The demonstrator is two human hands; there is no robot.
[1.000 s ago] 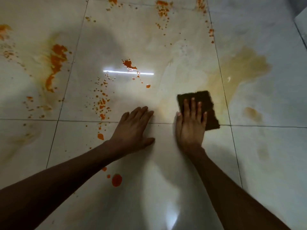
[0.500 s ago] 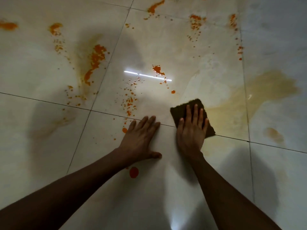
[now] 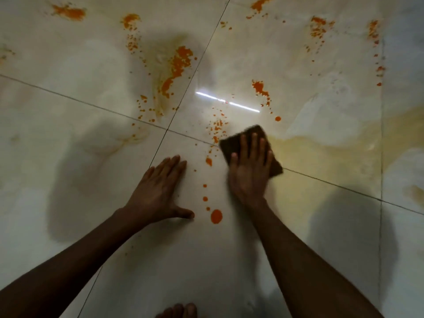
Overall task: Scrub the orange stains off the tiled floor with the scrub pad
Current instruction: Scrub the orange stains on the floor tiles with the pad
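Observation:
A dark brown scrub pad point(image 3: 234, 140) lies flat on the glossy cream tiled floor point(image 3: 68, 145), straddling a grout line. My right hand point(image 3: 249, 173) presses down on it with fingers spread flat. My left hand point(image 3: 160, 191) rests open on the tile to the left, palm down. Orange stains dot the floor: a round blob point(image 3: 216, 216) between my hands, a trail of droplets point(image 3: 216, 127) just left of the pad, a splash point(image 3: 260, 88) beyond it, and a long streak point(image 3: 176, 70) at upper left. A yellowish smeared wet patch point(image 3: 321, 152) spreads right of the pad.
More orange splatters lie along the far edge of the view point(image 3: 68, 12) and at upper right point(image 3: 319, 26). A bright strip of reflected light point(image 3: 227, 103) crosses the tile. My bare toes point(image 3: 177, 311) show at the bottom edge. Grout lines cross near the pad.
The view has swung left and tilted. My right hand has slid the pad leftward, closer to the droplet trail. My left hand stays planted on the floor.

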